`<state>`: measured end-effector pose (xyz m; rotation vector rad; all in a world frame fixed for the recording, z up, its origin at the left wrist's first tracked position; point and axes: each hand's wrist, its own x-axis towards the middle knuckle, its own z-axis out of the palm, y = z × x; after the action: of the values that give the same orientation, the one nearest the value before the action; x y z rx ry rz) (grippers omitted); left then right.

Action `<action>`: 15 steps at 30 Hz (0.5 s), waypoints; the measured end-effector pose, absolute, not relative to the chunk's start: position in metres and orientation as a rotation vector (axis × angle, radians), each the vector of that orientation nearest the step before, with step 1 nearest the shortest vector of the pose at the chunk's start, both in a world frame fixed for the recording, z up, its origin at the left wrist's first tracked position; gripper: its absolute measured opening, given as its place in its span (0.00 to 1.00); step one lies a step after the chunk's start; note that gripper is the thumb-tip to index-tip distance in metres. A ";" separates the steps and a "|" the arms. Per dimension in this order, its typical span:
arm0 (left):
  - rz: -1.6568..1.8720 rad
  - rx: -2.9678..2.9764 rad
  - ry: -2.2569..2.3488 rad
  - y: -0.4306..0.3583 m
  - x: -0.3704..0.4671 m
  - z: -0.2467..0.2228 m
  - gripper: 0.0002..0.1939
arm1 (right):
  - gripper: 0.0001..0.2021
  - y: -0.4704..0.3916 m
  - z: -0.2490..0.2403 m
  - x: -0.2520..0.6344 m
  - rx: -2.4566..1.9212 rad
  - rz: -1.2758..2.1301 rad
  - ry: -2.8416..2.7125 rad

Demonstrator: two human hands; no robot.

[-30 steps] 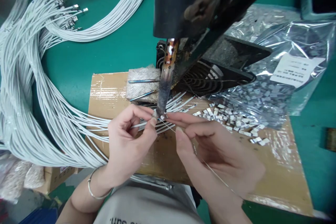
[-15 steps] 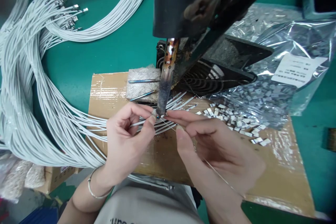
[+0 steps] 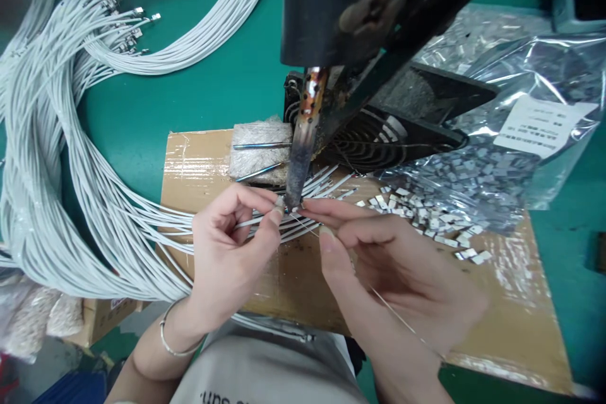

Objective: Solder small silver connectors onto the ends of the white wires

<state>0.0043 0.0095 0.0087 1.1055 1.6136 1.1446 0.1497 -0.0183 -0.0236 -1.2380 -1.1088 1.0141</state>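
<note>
My left hand (image 3: 234, 249) pinches the end of a white cable (image 3: 245, 223) between thumb and index finger, just left of the tip of a soldering iron (image 3: 303, 151). On the right side of that tip, my right hand (image 3: 379, 265) has its thumb and fingers closed on a thin solder wire (image 3: 400, 317), which runs back across the palm towards the wrist. The wire's front end reaches the cable end under the iron. Fingertips and iron partly hide the tiny part at the joint. Other white cable ends lie beneath on the cardboard (image 3: 279, 290).
Thick bundles of white cables (image 3: 89, 221) fill the left side. Tweezers (image 3: 260, 146) rest on a wrapped block (image 3: 246, 161). Behind the iron is a black fan (image 3: 374, 139). Small metal connectors (image 3: 435, 221) lie beside a clear plastic bag (image 3: 502, 177) on the right.
The view has shifted slightly, so the iron, fan and bag appear a little further right. Both hands keep nearly the same pose at the iron's tip.
</note>
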 end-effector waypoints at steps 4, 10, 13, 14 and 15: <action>1.142 1.104 1.616 0.010 0.005 0.009 0.08 | 0.11 -0.018 -0.021 0.148 -1.249 1.008 -1.096; 1.136 1.100 1.632 0.009 0.005 0.010 0.08 | 0.09 -0.016 -0.019 0.146 -1.274 0.983 -1.089; 1.136 1.108 1.638 0.010 0.004 0.010 0.08 | 0.09 -0.015 -0.019 0.146 -1.271 0.966 -1.100; 1.136 1.109 1.643 0.010 0.004 0.010 0.07 | 0.09 -0.015 -0.020 0.146 -1.271 0.965 -1.103; 1.137 1.111 1.650 0.010 0.004 0.010 0.07 | 0.09 -0.016 -0.020 0.146 -1.272 0.968 -1.105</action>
<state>0.0039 0.0101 0.0105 1.1110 1.6496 1.1368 0.1458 -0.0155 -0.0198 -1.2718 -1.1053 0.9684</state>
